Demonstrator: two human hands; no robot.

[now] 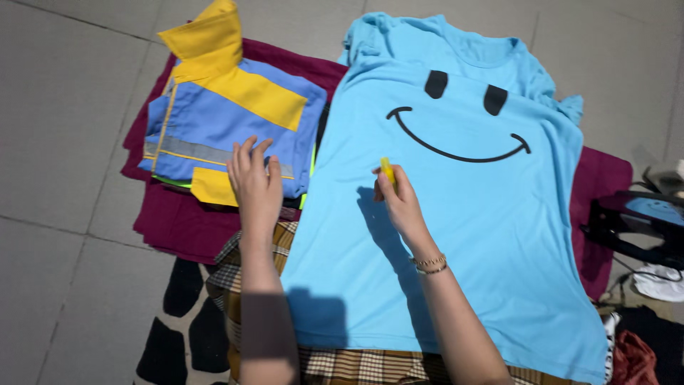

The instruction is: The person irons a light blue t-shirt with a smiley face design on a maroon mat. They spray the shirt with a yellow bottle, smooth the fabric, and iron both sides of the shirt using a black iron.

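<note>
Head camera is looking straight down, and nearest to you, at six o'clock, a brown-and-cream checked cloth (342,365) is lying under the hem of the sky-blue cotton T-shirt with a black smiling face (463,214), which is spread flat, chest up, across the middle of the view. Your right hand (399,203) is resting on the shirt's left half, fingers pinched together on a small yellow object (387,170) that is poking up at twelve o'clock from the fingertips; what it is, you cannot tell at this size. Your left hand (254,187) is lying at nine o'clock of the right, fingers spread and flat, gripping nothing, touching the lower edge of the folded blue-and-yellow work garment with a grey reflective band (228,128). That garment is sitting on a maroon cloth (178,221) on the grey tiled floor (64,142). At three o'clock a dark iron with a blue top (641,217) is standing just off the shirt.

The shirt is looking light, thin and limp; it will likely bunch and slide, so shoulder seams or hem corners are probably the surest places to take it.
</note>
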